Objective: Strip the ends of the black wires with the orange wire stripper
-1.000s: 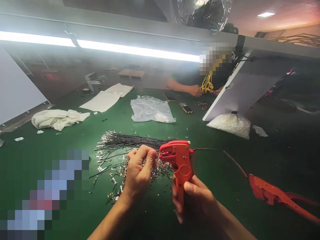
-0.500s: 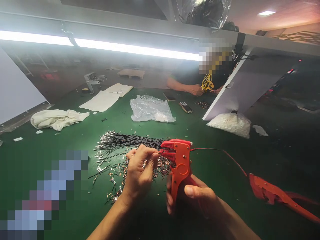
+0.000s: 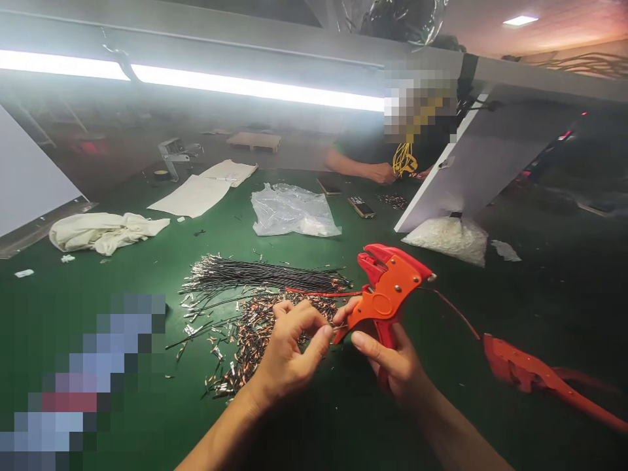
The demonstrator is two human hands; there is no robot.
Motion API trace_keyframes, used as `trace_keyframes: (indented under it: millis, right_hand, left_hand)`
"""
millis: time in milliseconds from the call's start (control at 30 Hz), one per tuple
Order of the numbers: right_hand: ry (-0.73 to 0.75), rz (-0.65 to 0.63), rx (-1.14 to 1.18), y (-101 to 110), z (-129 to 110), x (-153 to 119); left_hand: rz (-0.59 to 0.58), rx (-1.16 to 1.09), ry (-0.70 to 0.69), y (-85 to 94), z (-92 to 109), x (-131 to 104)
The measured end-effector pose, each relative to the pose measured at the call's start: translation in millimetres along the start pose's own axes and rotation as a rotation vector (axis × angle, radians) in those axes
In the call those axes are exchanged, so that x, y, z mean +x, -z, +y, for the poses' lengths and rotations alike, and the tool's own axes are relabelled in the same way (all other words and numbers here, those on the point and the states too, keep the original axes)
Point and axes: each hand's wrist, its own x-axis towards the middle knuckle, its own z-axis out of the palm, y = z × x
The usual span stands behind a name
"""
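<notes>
My right hand (image 3: 400, 363) grips an orange and red wire stripper (image 3: 385, 297) by its handles, its jaws tilted up to the left. The jaws hold nothing that I can see. Thumb and fingertips of my left hand (image 3: 297, 347) pinch a thin wire (image 3: 339, 327), whose tip meets my right fingers beside the stripper's handle; most of it is hidden. Behind my hands lies a bundle of black wires (image 3: 265, 271) with metal terminals at the left end. Short cut wire pieces (image 3: 250, 340) are heaped in front of the bundle. A red wire (image 3: 318, 294) runs behind the stripper.
Another orange tool (image 3: 520, 366) lies at the right. Farther back are a clear plastic bag (image 3: 294, 212), paper sheets (image 3: 191, 196), a white cloth (image 3: 108, 230), a phone (image 3: 361, 207) and a filled bag (image 3: 446, 239). Across the table, a person's hand (image 3: 383, 173) is near yellow wires.
The stripper has swung up and to the right, its jaws away from my left fingers. My left hand has shifted right and slightly down, now meeting my right fingers.
</notes>
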Motion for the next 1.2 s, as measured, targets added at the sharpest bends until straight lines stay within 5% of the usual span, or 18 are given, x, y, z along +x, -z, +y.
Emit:
trace_keyframes:
  millis: [267, 733, 1067, 1200]
  right_hand:
    - [0.064, 0.026, -0.114, -3, 0, 0]
    - [-0.056, -0.018, -0.125, -2, -1, -3]
    - [0.045, 0.053, -0.48, -2, 2, -3]
    - [0.091, 0.186, -0.748, 0, 8, -1]
  left_hand:
    - [-0.024, 0.019, 0.031, -8.3, -4, 0]
    - [-0.003, 0.035, 0.066, -11.9, -7, -2]
    - [-0.011, 0.057, 0.057, -15.8, -8, -3]
    - [0.02, 0.103, 0.073, -16.9, -8, -4]
